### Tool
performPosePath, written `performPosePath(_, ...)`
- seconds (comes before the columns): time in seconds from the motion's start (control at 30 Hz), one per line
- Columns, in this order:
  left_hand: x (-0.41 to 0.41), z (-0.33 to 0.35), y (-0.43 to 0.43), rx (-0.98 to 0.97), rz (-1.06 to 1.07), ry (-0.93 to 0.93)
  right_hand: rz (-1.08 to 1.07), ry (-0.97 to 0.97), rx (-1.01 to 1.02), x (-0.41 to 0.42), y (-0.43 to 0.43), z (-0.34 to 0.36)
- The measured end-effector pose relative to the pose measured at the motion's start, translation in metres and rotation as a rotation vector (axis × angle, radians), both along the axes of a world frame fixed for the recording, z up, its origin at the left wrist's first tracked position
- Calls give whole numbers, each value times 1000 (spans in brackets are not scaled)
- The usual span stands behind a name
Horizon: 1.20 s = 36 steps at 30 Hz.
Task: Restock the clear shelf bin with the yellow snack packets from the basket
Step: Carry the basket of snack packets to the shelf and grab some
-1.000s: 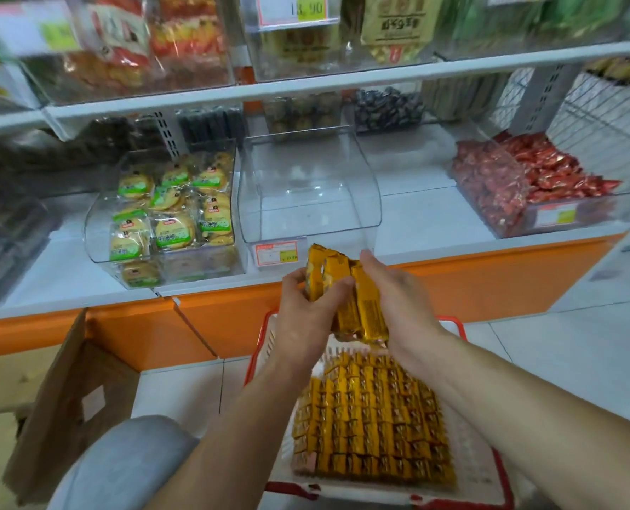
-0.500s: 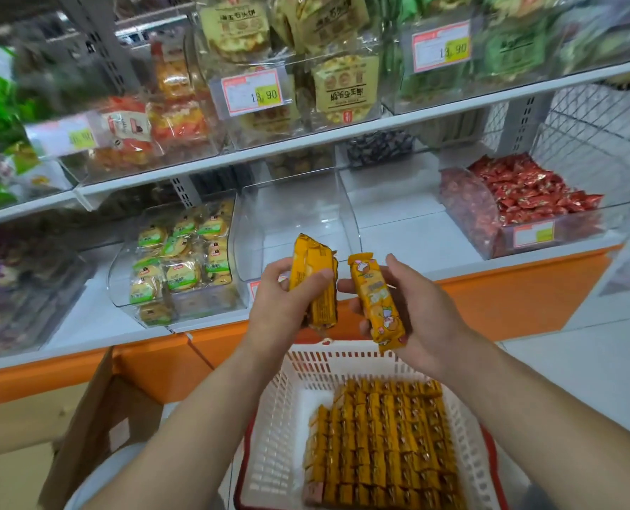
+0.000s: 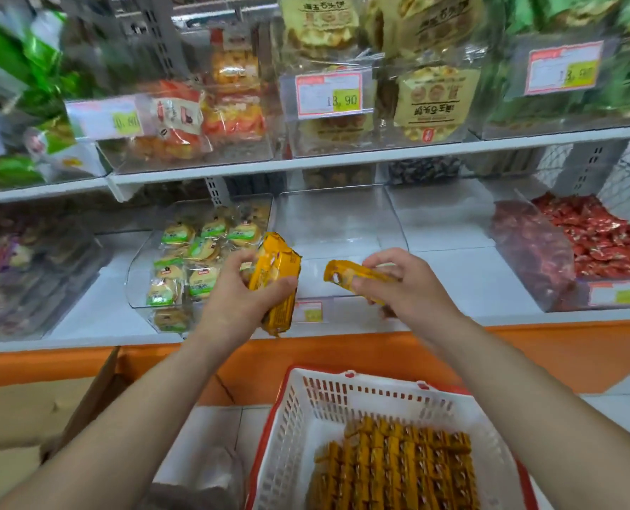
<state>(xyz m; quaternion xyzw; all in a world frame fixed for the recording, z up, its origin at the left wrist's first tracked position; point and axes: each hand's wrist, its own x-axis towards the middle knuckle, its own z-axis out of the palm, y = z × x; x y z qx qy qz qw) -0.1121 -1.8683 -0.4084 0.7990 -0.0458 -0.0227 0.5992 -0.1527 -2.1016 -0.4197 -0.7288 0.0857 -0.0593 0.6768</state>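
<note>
My left hand (image 3: 238, 301) grips a small stack of yellow snack packets (image 3: 275, 279), held upright just in front of the shelf edge. One single yellow packet (image 3: 350, 276) lies sideways in the fingers of my right hand (image 3: 403, 285), at the open front of the clear shelf bin (image 3: 339, 222). The bin sits on the lower shelf and looks bare inside. Below, a white basket with a red rim (image 3: 306, 406) holds several rows of the same yellow packets (image 3: 394, 469).
Left of the clear bin stands a bin of green-labelled round cakes (image 3: 196, 252); to the right a bin of red packets (image 3: 585, 248). The upper shelf (image 3: 343, 161) overhangs with bagged snacks and price tags. A cardboard box (image 3: 30, 410) sits at the lower left.
Both hands have risen from above the basket to the shelf front and moved apart. The right hand took one packet and turned it sideways toward the clear bin.
</note>
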Motion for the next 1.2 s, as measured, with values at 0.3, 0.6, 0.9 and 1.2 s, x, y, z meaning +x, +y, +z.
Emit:
performPosePath(0.3, 55, -29, 56, 74, 59, -128, 22, -20, -663, 222, 40, -42)
performPosePath(0.6, 80, -52, 58, 77, 85, -123, 13, -118, -837, 324, 54, -81)
performPosePath(0.9, 78, -53, 56, 37, 102, -79, -69, -3, -776, 331, 65, -94)
performPosePath(1.2, 67, -34, 48, -122, 102, -40, 158, -154, -160, 149, 78, -25)
